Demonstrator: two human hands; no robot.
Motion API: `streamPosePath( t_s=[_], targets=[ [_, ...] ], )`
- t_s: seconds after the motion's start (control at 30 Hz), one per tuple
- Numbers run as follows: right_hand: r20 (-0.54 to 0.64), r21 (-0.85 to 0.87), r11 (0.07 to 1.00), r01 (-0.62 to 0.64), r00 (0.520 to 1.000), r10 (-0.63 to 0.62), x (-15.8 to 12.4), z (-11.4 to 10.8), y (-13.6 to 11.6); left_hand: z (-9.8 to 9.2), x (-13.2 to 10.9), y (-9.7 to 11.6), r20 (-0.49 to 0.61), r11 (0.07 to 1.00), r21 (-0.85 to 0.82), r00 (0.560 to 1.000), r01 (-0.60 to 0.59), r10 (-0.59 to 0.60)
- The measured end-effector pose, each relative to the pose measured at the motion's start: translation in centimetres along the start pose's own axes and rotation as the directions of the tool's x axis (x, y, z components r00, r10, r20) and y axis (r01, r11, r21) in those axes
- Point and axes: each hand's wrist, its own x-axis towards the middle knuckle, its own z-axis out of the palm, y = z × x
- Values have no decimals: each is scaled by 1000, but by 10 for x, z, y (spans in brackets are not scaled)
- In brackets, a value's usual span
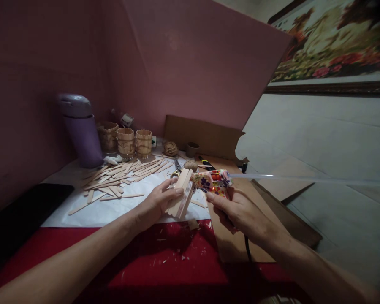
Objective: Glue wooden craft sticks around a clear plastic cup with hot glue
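2 bare hands meet mid-scene, both forearms reaching in from the near edge.
The left hand faces palm right, fingers curled in a closed grip; the right hand is fisted, index finger stretched left.

You worked in dim light before a pink board that stood as backdrop. Left of the board, the side wall looked the same dull pink. Right of it was a pale wall, with a framed flower painting high up. Below the board lay a red table cloth.
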Motion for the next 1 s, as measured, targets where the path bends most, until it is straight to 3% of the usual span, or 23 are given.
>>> streamPosePath(
  t_s=[0.53,0.83,0.93,1.0],
  targets=[
    [-25,73,997,31,999,-29,-5,3,5,6,-3,6,-17,1000,15,1000,13,-13],
    [-69,345,925,160,987,-145,2,4,20,1,3,1,-7,1000,28,1000,1,-1],
    [-143,414,870,267,963,-228,0,4,23,0,4,0,-12,999,34,1000,-8,8],
    [-290,428,823,374,919,-266,1,2,26,1,3,2,-24,999,46,1000,-7,8]
  ],
)
